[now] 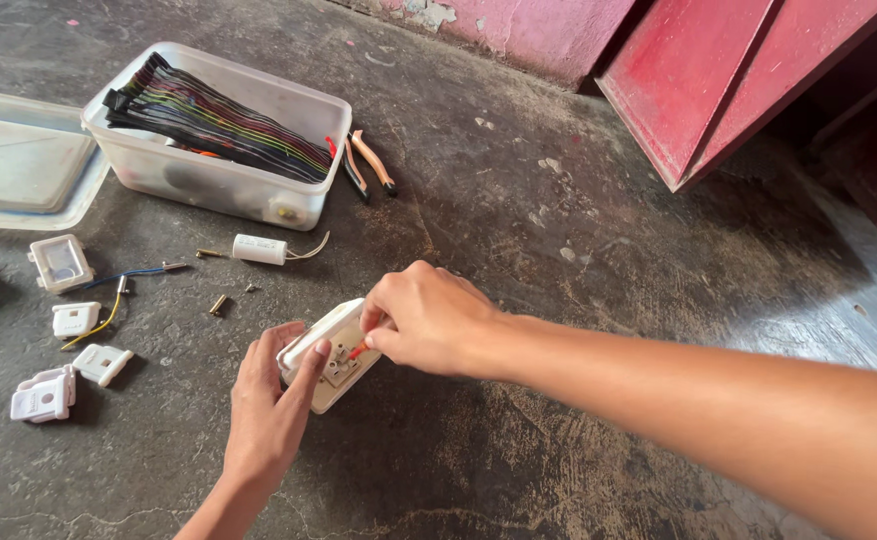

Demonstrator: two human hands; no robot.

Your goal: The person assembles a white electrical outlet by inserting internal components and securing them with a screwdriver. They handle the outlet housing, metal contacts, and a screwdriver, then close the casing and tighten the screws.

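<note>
While the left hand [270, 400] grips the white switch unit [326, 353] on the concrete floor [518, 230], fingers wrapped over its edge, the right hand [426, 318] pinches a small red-tipped tool [358, 351] against its face; clear plastic tub [220, 135] of wires and pliers [370, 165] lie well apart behind.

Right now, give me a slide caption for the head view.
Left hand steadies a white switch unit while right hand works a red-tipped tool into it.

Grey concrete floor [578, 200] bears a plastic tub [220, 175], lid [20, 165], pliers [370, 165], capacitor [260, 249], 4 white casings [76, 319]
</note>
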